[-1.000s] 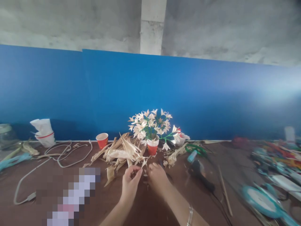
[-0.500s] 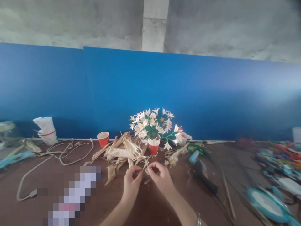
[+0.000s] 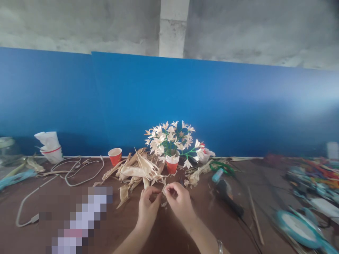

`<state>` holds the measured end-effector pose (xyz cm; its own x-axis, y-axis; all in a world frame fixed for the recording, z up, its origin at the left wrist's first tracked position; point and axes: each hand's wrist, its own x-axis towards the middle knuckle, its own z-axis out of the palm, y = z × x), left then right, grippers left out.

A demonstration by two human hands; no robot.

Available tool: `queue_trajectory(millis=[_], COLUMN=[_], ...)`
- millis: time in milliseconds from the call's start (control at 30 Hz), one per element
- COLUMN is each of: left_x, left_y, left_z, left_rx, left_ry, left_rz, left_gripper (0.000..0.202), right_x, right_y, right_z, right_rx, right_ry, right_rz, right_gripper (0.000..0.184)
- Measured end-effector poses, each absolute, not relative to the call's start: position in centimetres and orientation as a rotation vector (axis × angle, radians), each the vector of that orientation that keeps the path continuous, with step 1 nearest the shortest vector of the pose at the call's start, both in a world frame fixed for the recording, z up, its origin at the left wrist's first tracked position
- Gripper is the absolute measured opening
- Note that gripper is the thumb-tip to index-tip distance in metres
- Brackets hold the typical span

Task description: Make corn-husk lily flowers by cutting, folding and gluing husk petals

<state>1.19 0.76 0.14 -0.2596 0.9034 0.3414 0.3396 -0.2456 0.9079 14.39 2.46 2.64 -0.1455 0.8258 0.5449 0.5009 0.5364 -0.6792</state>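
Note:
My left hand (image 3: 150, 203) is closed in a pinch, thumb against forefinger, just above the brown table. Close beside it, my right hand (image 3: 178, 199) pinches too, its fingertips near the left ones. Whatever is between the fingers is too small to make out. Right behind the hands spreads a heap of dry corn husks (image 3: 135, 171). A red and white paper cup (image 3: 172, 166) stands behind them, holding a bunch of white husk flowers (image 3: 169, 135) on green stems. Small husk scraps (image 3: 164, 204) lie on the table below the fingertips.
An orange paper cup (image 3: 114, 157) and a white cable (image 3: 71, 176) lie to the left. On the right are a black glue gun (image 3: 229, 199), a thin stick (image 3: 255, 215), a teal ribbon roll (image 3: 298, 229) and coloured materials (image 3: 317, 173). A blue panel (image 3: 169, 95) stands behind.
Both hands keep their pinch and hardly move; the fingertips are slightly farther apart. The whole view has shifted a little. The things on the table stay in place.

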Motion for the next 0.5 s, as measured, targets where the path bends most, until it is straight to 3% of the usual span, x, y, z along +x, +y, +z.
queue_trajectory(millis=[500], left_x=[1.1], left_y=[0.85], left_z=[0.16], left_rx=[1.616], left_ry=[1.571], left_rz=[1.552], left_gripper=[0.009], right_x=[14.52], right_y=[2.63], right_z=[2.5], right_rx=[-1.102], right_ry=[-1.875], right_rz=[0.309], right_gripper=[0.011])
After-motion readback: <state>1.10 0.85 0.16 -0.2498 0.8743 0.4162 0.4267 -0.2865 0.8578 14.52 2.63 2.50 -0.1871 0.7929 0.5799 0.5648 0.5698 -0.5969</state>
